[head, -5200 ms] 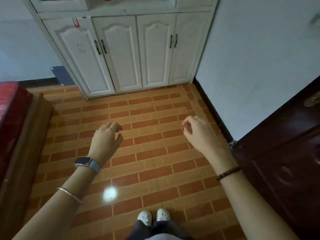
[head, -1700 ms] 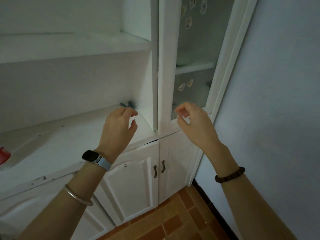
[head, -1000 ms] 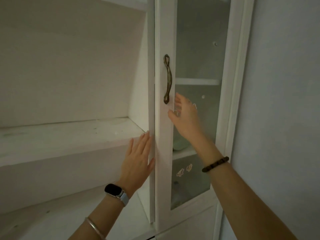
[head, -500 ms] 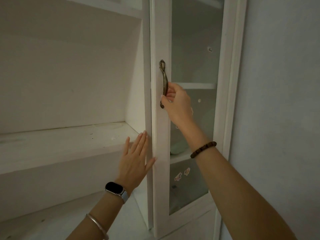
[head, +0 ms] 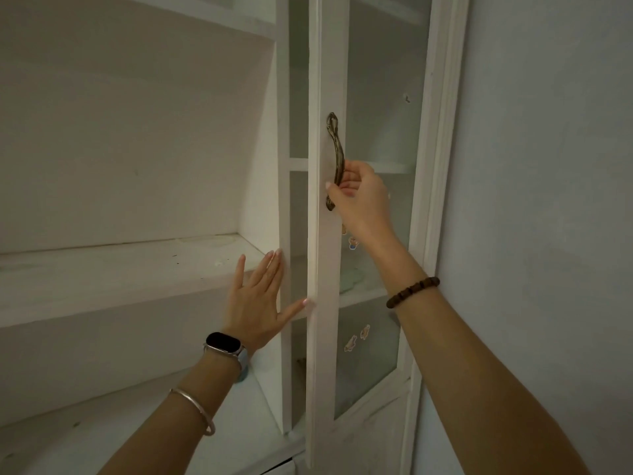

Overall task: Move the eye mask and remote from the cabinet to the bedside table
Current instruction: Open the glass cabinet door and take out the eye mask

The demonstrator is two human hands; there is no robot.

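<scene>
I face a white cabinet [head: 137, 269] with open shelves on the left and a glass door [head: 323, 269] on the right. My right hand [head: 359, 197] is shut on the door's bronze handle [head: 337, 156], and the door stands slightly ajar. My left hand [head: 258, 299] lies flat and open against the cabinet's upright post, thumb touching the door's edge. A pale green, soft-looking object [head: 351, 277] sits on a shelf behind the glass; what it is I cannot tell. No eye mask or remote is clearly in view.
Small stickers [head: 358, 337] dot the glass pane. A pale blue wall [head: 548, 200] runs close on the right of the cabinet. The open shelves [head: 102, 269] on the left hold nothing I can see.
The glass door has swung out a little since half a second ago, opening a gap beside the post. My right hand keeps its grip on the handle; my left hand stays on the post.
</scene>
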